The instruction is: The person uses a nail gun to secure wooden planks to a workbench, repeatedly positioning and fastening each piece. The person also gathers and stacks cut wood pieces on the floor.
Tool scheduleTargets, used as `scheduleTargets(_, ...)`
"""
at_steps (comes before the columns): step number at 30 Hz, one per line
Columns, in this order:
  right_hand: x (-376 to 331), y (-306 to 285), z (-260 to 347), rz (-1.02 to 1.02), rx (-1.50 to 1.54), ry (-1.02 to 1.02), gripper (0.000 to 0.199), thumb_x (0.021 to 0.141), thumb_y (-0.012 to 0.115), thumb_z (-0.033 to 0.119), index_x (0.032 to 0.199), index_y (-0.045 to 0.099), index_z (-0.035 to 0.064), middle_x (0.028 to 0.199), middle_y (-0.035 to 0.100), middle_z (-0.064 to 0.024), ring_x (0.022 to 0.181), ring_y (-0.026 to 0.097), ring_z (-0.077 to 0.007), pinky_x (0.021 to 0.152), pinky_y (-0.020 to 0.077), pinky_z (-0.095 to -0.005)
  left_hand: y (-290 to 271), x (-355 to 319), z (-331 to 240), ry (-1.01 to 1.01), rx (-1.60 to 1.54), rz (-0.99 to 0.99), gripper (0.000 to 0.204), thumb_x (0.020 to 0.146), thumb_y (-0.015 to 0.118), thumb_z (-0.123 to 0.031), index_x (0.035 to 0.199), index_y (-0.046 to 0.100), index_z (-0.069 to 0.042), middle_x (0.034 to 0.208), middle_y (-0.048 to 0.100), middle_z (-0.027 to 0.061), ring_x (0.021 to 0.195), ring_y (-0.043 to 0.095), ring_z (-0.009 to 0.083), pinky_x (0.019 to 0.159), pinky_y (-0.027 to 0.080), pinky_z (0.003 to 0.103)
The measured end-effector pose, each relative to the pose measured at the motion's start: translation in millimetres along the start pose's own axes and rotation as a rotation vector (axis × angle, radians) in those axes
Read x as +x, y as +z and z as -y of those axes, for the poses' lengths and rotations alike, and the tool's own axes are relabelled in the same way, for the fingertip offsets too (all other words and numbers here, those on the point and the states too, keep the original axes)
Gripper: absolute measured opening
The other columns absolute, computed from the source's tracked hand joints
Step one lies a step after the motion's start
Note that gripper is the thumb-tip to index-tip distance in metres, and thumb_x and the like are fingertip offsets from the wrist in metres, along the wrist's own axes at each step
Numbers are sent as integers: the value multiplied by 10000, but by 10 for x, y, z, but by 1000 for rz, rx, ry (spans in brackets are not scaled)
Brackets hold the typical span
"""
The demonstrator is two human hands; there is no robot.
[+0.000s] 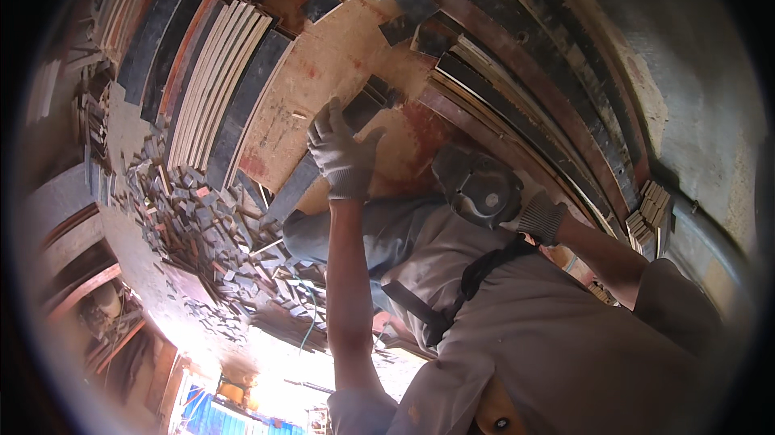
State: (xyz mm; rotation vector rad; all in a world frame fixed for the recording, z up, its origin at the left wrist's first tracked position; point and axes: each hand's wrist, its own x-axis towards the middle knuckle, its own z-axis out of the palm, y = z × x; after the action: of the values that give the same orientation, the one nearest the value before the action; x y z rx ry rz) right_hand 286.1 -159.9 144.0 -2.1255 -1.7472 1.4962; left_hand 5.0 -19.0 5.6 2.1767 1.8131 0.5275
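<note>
My left hand (345, 152), in a pale knit glove, is raised over a reddish-brown plywood sheet (282, 120). Its fingers are stretched out with the thumb apart, and nothing shows in its grasp. Just beside its fingers lie short dark board pieces (367, 104); I cannot tell whether they touch. My gloved right hand (542, 219) is closed on a dark power tool (480, 189) with a rounded housing, held close to my lap. Most of the right fingers are hidden behind the tool, and its exact kind is not clear.
Stacked plywood strips (222, 84) stand left of the sheet, and long dark boards (517, 96) lie to the right. A heap of small wood offcuts (218, 233) covers the floor at left. A grey pipe (714, 233) runs along the right wall.
</note>
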Motion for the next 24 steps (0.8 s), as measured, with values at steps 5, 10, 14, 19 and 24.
scheduleTargets(5,62,82,-82,12,-20,-60,606,754,894,343,1224,672,30,991,779,-218,964,762,-413,832,631,-496,43,47,19,-9,-74,36,732,708,950,-342,1331,695,-53,1235,705,180,1153,635,410,1007,514,530)
scheduleTargets(10,47,92,-106,0,-54,-55,586,769,884,349,1208,677,22,976,778,-223,944,762,-423,822,626,-502,32,77,2,-27,-100,67,690,718,947,-304,1323,705,-77,1217,718,178,1147,652,406,991,534,521)
scheduleTargets(14,44,31,-42,-8,-31,-92,560,781,881,345,1196,686,23,977,778,-229,943,762,-422,823,625,-503,13,102,8,-79,-149,107,675,728,948,-293,1323,704,-87,1219,718,182,1154,663,416,988,552,514)
scheduleTargets(19,55,-45,88,-5,72,-34,536,792,879,341,1187,698,27,969,781,-223,941,764,-418,820,627,-495,9,128,21,-83,-140,138,660,741,941,-313,1319,706,-100,1228,717,184,1142,673,420,978,561,515)
scheduleTargets(24,37,-64,142,49,-98,49,541,804,877,351,1199,704,23,1004,783,-219,980,765,-405,841,625,-481,-4,165,24,-54,-57,145,656,733,930,-355,1295,710,-97,1209,719,175,1105,676,411,953,568,519)
